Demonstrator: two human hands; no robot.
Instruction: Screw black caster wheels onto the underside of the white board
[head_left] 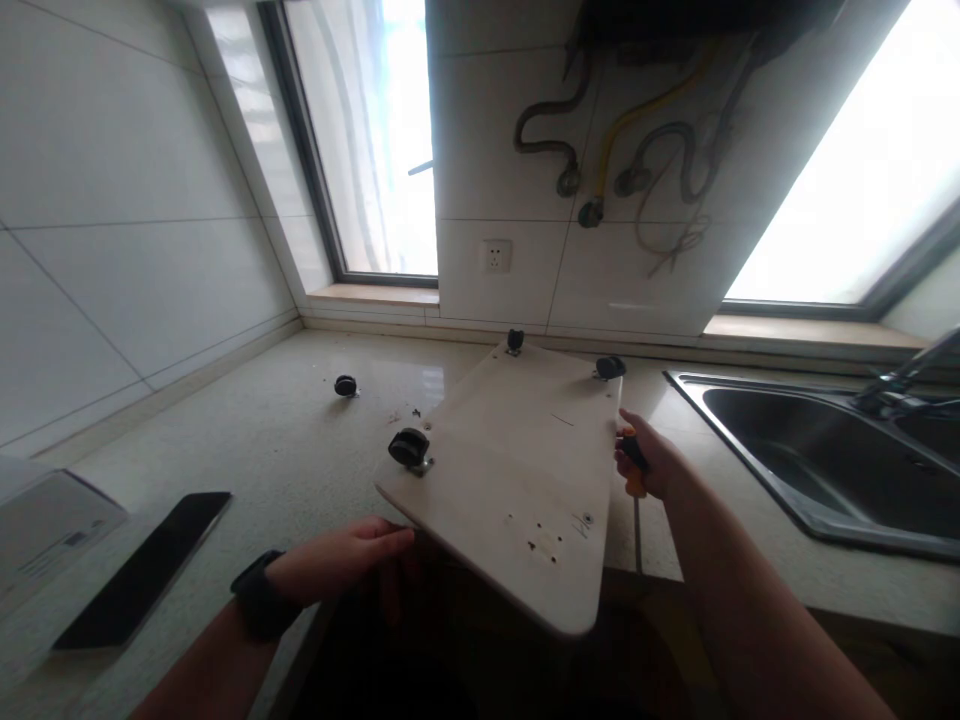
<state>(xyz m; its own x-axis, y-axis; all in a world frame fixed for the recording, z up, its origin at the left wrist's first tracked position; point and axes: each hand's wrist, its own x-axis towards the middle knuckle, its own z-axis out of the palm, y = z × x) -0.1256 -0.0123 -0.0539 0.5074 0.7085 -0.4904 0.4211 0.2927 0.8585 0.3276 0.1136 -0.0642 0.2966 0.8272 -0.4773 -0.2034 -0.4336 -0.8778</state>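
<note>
- The white board (502, 450) lies in the middle of the scene, turned at an angle on the pale table (277, 430), its near corner jutting out past the table's near edge.
- Three black casters stand on the board: the left caster (409, 447) by its left corner, the far caster (515, 340) at the far corner and the right caster (610, 367) at the far right corner. Whether they are fastened cannot be told.
- Near its near corner the board shows small dark holes and a few pencil-like marks.
- A loose caster (345, 386) sits on the table, left of the board and well apart from it.
- The left hand (360, 548) is at the board's near left edge, thumb along the edge, other fingers dropping into shadow below; how far its grip is closed cannot be told. A dark watch (261, 597) is on that wrist.
- The right hand (654, 455) has its grip closed around an orange and black handle (635, 462), close by the board's right edge; whether the fingertips touch the board is unclear.
- To the near left lie a black flat slab (146, 570) and a pale box (60, 530).
- A steel sink (787, 470) is set in at the right.
</note>
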